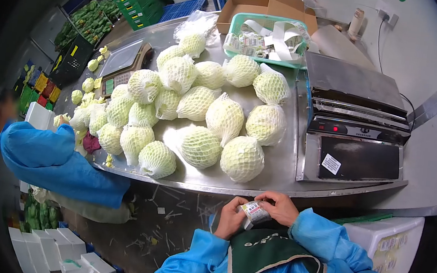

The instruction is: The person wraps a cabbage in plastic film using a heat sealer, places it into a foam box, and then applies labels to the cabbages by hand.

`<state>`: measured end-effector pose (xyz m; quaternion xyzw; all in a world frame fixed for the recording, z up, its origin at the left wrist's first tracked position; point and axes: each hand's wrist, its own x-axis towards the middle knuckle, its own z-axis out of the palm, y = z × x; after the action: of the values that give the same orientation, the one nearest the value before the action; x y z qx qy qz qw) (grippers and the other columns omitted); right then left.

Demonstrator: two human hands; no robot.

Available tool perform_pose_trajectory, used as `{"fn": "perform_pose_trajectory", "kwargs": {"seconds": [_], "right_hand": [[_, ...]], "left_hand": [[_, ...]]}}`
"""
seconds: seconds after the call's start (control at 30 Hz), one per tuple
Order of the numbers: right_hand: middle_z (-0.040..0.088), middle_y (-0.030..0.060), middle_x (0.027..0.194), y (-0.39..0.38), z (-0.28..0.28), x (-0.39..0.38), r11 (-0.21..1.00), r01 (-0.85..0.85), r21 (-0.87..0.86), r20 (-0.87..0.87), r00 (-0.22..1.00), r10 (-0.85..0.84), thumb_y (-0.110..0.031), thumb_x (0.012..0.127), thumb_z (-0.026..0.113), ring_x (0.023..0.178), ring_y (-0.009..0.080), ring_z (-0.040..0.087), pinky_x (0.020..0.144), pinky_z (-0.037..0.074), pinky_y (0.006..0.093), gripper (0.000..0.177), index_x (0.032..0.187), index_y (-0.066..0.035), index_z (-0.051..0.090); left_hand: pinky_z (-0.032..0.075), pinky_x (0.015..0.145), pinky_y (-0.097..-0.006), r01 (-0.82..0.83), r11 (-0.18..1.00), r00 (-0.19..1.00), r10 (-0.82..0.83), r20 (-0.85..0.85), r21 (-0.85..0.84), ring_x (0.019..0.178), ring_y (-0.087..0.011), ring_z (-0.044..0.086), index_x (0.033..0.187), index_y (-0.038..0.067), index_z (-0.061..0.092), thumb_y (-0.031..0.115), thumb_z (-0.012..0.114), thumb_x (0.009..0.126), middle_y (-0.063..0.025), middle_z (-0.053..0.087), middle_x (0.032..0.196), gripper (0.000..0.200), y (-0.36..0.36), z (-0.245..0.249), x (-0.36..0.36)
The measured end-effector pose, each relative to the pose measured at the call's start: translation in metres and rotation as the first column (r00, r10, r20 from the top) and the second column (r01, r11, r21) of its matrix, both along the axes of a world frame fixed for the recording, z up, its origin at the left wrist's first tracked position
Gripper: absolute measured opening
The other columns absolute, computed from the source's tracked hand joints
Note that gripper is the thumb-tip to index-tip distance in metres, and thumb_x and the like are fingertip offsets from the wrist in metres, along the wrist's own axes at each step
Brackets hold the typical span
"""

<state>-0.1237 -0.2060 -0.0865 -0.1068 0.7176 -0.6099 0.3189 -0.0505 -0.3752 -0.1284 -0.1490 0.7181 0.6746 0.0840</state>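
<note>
In front of my green apron, below the table's front edge, both my hands hold a roll of printed labels (256, 212). My left hand (230, 218) grips its left side, fingers curled round it. At its upper right, the fingers of my right hand (280, 209) are closed on the label strip. Nearest to them on the metal table lie round pale-green cabbages in white foam nets, among them a netted cabbage (242, 159) and another netted cabbage (200, 147). Several more netted cabbages (178, 74) crowd the table's left and middle.
A wrapping machine (358, 129) with a red light stands at the right. Behind the cabbages sits a green basket (267, 60) of label rolls, beside a cardboard box (268, 5). A scale (122, 60) is at the left, near a co-worker in blue (51, 156). A white crate (395, 251) stands at my right.
</note>
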Motion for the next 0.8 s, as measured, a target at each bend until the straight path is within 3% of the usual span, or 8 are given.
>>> {"fn": "perform_pose_trajectory", "kwargs": {"seconds": [0.1, 0.13, 0.2, 0.27, 0.33, 0.57, 0.7, 0.8], "right_hand": [[0.063, 0.0108, 0.078, 0.000, -0.023, -0.006, 0.991, 0.017, 0.132, -0.056, 0.998, -0.009, -0.008, 0.080, 0.057, 0.072, 0.0166, 0.059, 0.066, 0.046, 0.0289, 0.014, 0.092, -0.002, 0.062], [0.063, 0.0132, 0.080, 0.000, -0.028, -0.008, 0.977, -0.008, 0.212, -0.071, 0.997, 0.023, -0.009, 0.080, 0.056, 0.073, 0.0204, 0.061, 0.067, 0.047, 0.0308, 0.014, 0.091, -0.003, 0.063], [0.063, 0.0137, 0.081, -0.003, -0.042, -0.010, 0.973, 0.007, 0.232, -0.165, 0.986, 0.032, -0.010, 0.080, 0.056, 0.074, 0.0248, 0.060, 0.067, 0.047, 0.0336, 0.014, 0.091, -0.005, 0.063], [0.062, 0.0141, 0.081, -0.005, -0.045, -0.009, 0.967, 0.025, 0.253, -0.251, 0.967, 0.040, -0.012, 0.080, 0.057, 0.075, 0.0291, 0.060, 0.067, 0.047, 0.0364, 0.013, 0.090, -0.007, 0.063], [0.059, 0.0136, 0.080, -0.009, -0.042, -0.008, 0.944, 0.078, 0.320, -0.523, 0.846, 0.108, -0.014, 0.079, 0.058, 0.077, 0.0342, 0.058, 0.067, 0.046, 0.0421, 0.010, 0.086, -0.009, 0.063], [0.055, 0.0119, 0.083, -0.013, -0.040, -0.007, 0.897, 0.093, 0.433, -0.545, 0.819, 0.178, -0.015, 0.079, 0.058, 0.079, 0.0341, 0.057, 0.067, 0.046, 0.0446, 0.016, 0.095, -0.012, 0.057], [0.053, 0.0131, 0.090, -0.015, -0.035, -0.015, 0.802, 0.125, 0.584, -0.530, 0.807, 0.260, -0.017, 0.075, 0.064, 0.080, 0.0352, 0.056, 0.066, 0.046, 0.0437, 0.030, 0.101, -0.009, 0.050], [0.050, 0.0136, 0.092, -0.008, -0.046, -0.016, 0.784, 0.096, 0.614, -0.492, 0.822, 0.285, -0.021, 0.074, 0.066, 0.081, 0.0358, 0.055, 0.066, 0.046, 0.0454, 0.031, 0.095, -0.008, 0.048]], "left_hand": [[0.047, 0.071, -0.0257, -0.094, 0.894, 0.982, 0.010, 0.189, 0.439, 0.079, -0.0124, 0.058, 0.103, 0.001, 0.057, 0.012, 0.054, 0.083, -0.0057, 0.061, 0.089, 0.023, 0.002, -0.007, -0.005], [0.047, 0.071, -0.0257, -0.093, 0.894, 0.982, 0.009, 0.190, 0.438, 0.079, -0.0124, 0.058, 0.103, 0.001, 0.057, 0.012, 0.054, 0.083, -0.0057, 0.061, 0.089, 0.023, 0.000, -0.008, -0.005], [0.046, 0.074, -0.0259, -0.233, 0.718, 0.929, -0.035, 0.369, 0.655, 0.080, -0.0133, 0.057, 0.103, 0.001, 0.058, 0.015, 0.053, 0.085, -0.0066, 0.061, 0.089, 0.023, -0.002, -0.005, -0.006], [0.045, 0.073, -0.0261, -0.184, 0.739, 0.938, -0.065, 0.340, 0.649, 0.079, -0.0130, 0.057, 0.100, 0.001, 0.058, 0.021, 0.057, 0.085, -0.0065, 0.061, 0.088, 0.025, -0.001, -0.012, -0.008], [0.045, 0.072, -0.0267, -0.046, 0.960, 0.961, -0.032, 0.273, 0.275, 0.078, -0.0123, 0.056, 0.094, 0.000, 0.060, 0.024, 0.061, 0.084, -0.0058, 0.062, 0.085, 0.026, 0.007, -0.020, -0.015], [0.041, 0.054, -0.0235, -0.380, 0.884, 0.891, 0.271, 0.364, 0.271, 0.061, -0.0093, 0.053, 0.082, -0.002, 0.063, 0.024, 0.066, 0.081, -0.0057, 0.062, 0.075, 0.026, 0.027, -0.045, -0.023], [0.042, 0.055, -0.0247, -0.374, 0.903, 0.872, 0.264, 0.413, 0.210, 0.062, -0.0103, 0.053, 0.081, -0.004, 0.065, 0.027, 0.066, 0.081, -0.0067, 0.062, 0.073, 0.031, 0.028, -0.047, -0.029], [0.042, 0.057, -0.0289, -0.327, 0.945, 0.882, 0.300, 0.362, 0.012, 0.062, -0.0116, 0.050, 0.075, -0.008, 0.065, 0.034, 0.068, 0.078, -0.0070, 0.061, 0.068, 0.042, 0.028, -0.046, -0.029]]}}
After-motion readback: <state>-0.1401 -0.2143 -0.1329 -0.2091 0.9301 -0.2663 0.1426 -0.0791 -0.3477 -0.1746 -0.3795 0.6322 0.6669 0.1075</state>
